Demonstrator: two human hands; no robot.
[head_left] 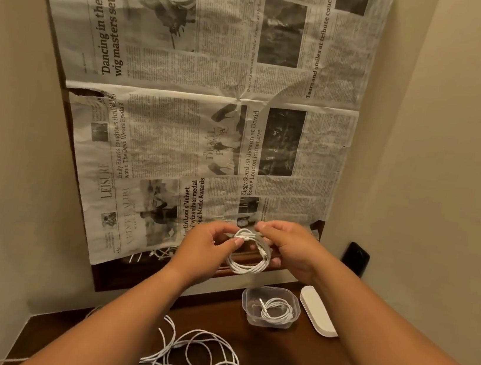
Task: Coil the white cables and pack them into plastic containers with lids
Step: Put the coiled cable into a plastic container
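Loose cables (195, 361) lie tangled low between the forearms. The left hand (208, 247) pinches the coil (247, 268) at its left edge and the right hand (288, 248) curls round its right side, ring facing the camera. Down and right of it, nearer the right hand, the open container (247, 307) holds one coiled cable (275, 309), lid (316, 315) just beside

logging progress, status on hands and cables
Now left hand and right hand grip coiled cable. One coil in open container, lid beside. More loose cables tangled on table, nothing blocking.
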